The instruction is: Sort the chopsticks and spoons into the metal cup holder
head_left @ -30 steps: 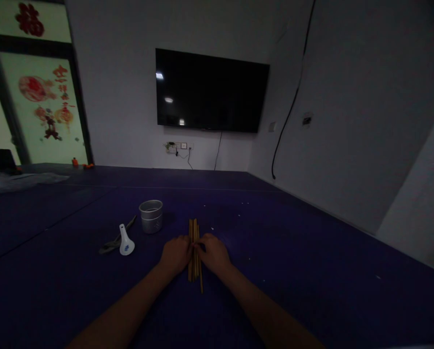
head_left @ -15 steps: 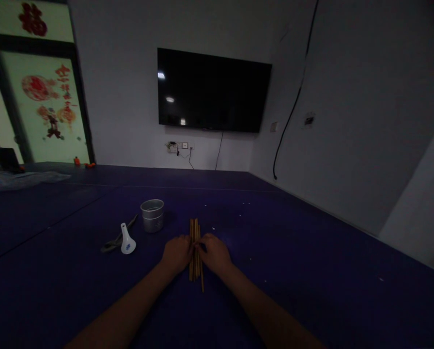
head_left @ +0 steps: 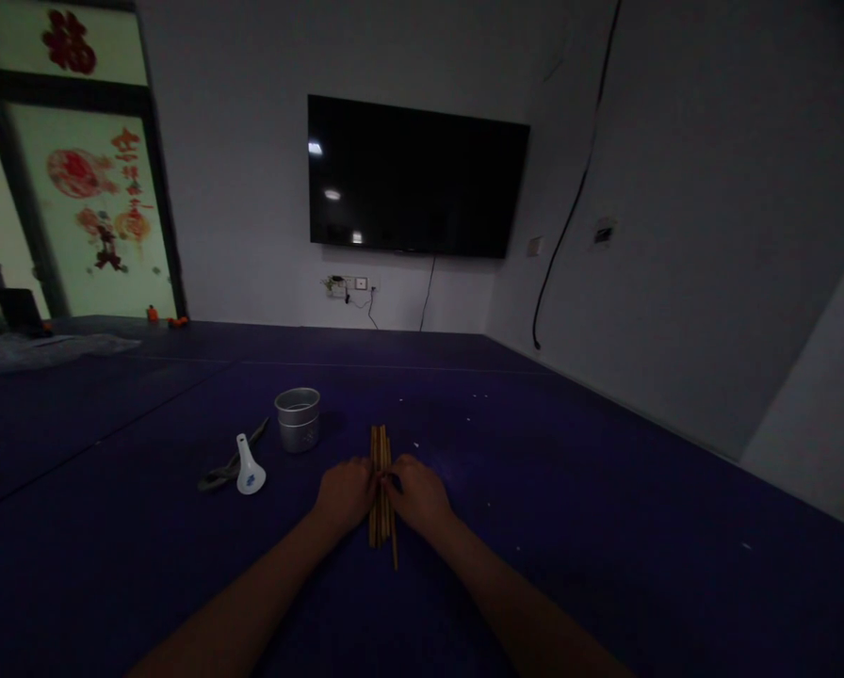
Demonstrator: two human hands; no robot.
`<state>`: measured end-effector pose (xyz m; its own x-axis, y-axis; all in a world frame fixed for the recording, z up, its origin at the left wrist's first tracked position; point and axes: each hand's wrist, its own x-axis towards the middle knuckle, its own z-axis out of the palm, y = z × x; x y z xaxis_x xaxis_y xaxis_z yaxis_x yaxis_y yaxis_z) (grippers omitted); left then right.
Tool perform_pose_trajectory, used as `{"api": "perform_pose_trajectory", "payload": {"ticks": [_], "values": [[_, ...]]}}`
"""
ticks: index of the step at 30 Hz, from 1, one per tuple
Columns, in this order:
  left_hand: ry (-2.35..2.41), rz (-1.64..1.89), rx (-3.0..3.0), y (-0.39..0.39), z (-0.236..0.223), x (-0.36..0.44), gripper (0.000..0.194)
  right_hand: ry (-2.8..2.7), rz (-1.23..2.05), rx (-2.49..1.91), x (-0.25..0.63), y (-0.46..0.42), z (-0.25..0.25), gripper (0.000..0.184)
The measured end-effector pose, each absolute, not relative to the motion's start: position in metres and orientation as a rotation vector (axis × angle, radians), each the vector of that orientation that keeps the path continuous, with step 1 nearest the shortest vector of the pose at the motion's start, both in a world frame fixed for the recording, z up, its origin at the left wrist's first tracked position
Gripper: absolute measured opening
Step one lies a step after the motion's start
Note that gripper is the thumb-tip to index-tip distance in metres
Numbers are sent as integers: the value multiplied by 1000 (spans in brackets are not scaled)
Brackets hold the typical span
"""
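Several wooden chopsticks lie side by side in a bundle on the purple tabletop, pointing away from me. One at the right sticks out nearer to me than the others. My left hand is closed against the bundle's left side, and my right hand grips it from the right. The thumbs meet over the sticks, and the other fingertips are partly hidden. To the left stand a grey metal cup and a white soup spoon, which lies across a dark, long utensil whose kind is unclear.
The purple surface reaches to the walls, with small white scraps scattered on it. Crumpled clear plastic and small orange items lie far left. A television hangs ahead; a black cable dangles at the right.
Both hands stay closed around the chopsticks with hardly any movement. The whole view has shifted very slightly.
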<state>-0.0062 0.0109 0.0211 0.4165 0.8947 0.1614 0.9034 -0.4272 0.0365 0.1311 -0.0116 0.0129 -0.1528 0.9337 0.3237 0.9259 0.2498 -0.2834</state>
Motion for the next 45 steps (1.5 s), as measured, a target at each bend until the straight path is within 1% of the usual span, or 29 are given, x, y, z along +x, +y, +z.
{"api": "perform_pose_trajectory", "payload": {"ticks": [10,19,26,38,45], "values": [[-1680,-222,-2604,10,23,-6,34,-2103,17,-1689,132,-9,11,24],[-1712,-287,-2604,13,20,-6,38,-2061,34,-1691,133,-9,11,23],[-1677,-283,-2611,11,23,-5,35,-2020,47,-1680,133,-7,9,20],[-1660,-262,-2605,12,21,-5,37,-2081,83,-1728,133,-7,13,29],[-1664,-268,-2600,12,20,-4,37,-2127,99,-1761,135,-2,12,30]]}}
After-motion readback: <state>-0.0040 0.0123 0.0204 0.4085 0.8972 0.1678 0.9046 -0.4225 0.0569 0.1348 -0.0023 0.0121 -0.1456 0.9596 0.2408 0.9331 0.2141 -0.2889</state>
